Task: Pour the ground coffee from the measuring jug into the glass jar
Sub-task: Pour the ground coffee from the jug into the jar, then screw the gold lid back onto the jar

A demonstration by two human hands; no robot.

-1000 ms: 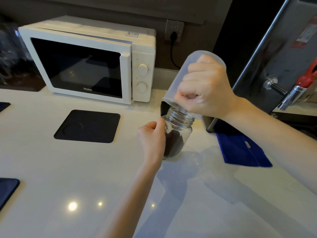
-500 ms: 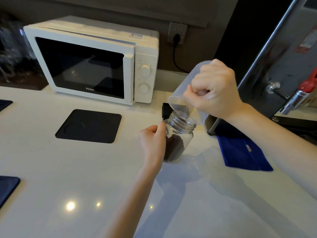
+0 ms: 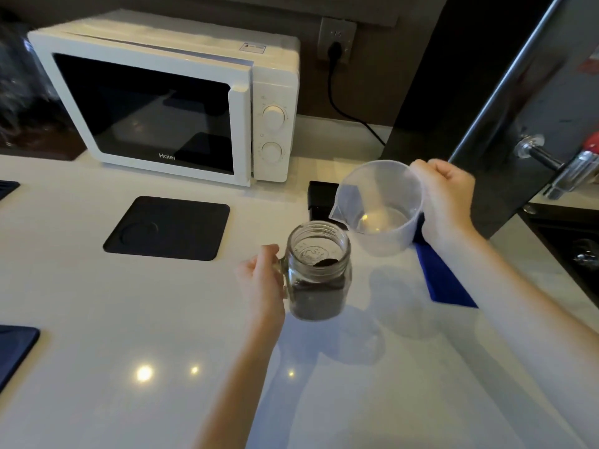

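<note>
Since the earlier frames, the measuring jug [image 3: 379,205] has swung back from its inverted position over the glass jar [image 3: 319,270] to nearly upright, just right of and beyond the jar mouth, and appears empty. In the head view, the right hand [image 3: 445,196] is closed around the jug handle, and the left hand [image 3: 264,280] grips the jar handle; the jar stands on the white counter [image 3: 129,303] with the ground coffee [image 3: 316,299] filling its lower half. To finish well, keep the jar steadied and set the jug down clear of the jar rim.
</note>
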